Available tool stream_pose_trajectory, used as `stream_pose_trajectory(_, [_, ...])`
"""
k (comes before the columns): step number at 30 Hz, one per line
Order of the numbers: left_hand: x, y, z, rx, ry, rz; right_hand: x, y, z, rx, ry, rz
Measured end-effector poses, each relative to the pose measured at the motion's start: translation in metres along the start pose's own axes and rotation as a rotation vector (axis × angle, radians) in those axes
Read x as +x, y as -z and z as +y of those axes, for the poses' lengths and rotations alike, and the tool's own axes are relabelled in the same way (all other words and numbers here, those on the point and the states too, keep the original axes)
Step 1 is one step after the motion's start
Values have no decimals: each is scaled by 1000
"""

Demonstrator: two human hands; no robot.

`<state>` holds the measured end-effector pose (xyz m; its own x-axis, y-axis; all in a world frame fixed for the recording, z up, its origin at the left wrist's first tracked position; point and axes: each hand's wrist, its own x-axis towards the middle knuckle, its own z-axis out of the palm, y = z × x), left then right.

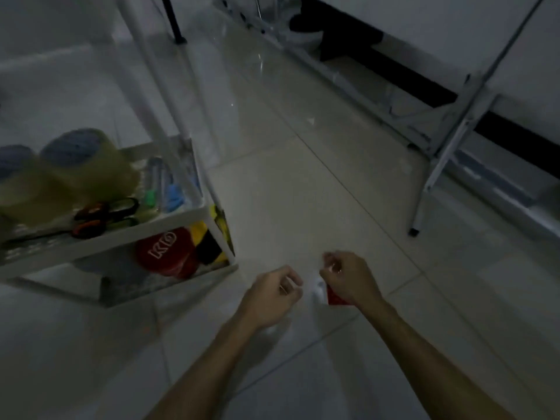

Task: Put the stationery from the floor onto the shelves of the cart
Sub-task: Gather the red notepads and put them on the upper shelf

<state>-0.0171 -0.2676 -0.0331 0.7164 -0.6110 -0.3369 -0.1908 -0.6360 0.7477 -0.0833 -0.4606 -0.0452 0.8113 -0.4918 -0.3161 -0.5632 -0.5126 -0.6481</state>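
Note:
A white cart stands at the left. Its middle shelf holds tape rolls, scissors with orange and black handles, and pens. On the lower shelf lie a red round item with white letters and yellow-black items. My right hand holds a small red and white item low over the floor. My left hand hovers just left of it with curled fingers; whether it pinches anything is too blurred to tell.
Pale floor tiles stretch ahead. A white metal rack with slanted legs stands at the right, along a wall with a dark skirting. A black leg stands at the top centre.

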Motion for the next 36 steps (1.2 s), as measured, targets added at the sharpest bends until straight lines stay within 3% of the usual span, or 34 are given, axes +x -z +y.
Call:
stream_pose_trajectory(5, [10, -47, -13, -145, 94, 20, 22, -30, 47, -263, -256, 67])
stream_pose_trajectory(10, [14, -55, -24, -197, 140, 41, 34, -50, 50, -195, -256, 112])
stream_pose_trajectory(13, [12, -54, -28, -245, 178, 69, 41, -48, 46, -206, -316, 59])
stream_pose_trajectory(17, [8, -47, -28, -303, 222, 95, 35, -49, 39, -371, -238, -33])
stream_pose_trajectory(21, [1, -27, -23, -408, 287, 122, 23, -37, 20, -145, -91, -99])
stream_pose_trajectory(25, [-40, 9, 10, -554, 374, 213, -14, 1, -46, 62, 30, -217])
stream_pose_trajectory(29, [-104, 75, 81, -846, 457, 234, -76, 53, -134, 281, 49, -388])
stream_pose_trajectory(36, [-237, 223, 190, -907, 468, 362, -190, 147, -301, 460, 4, -488])
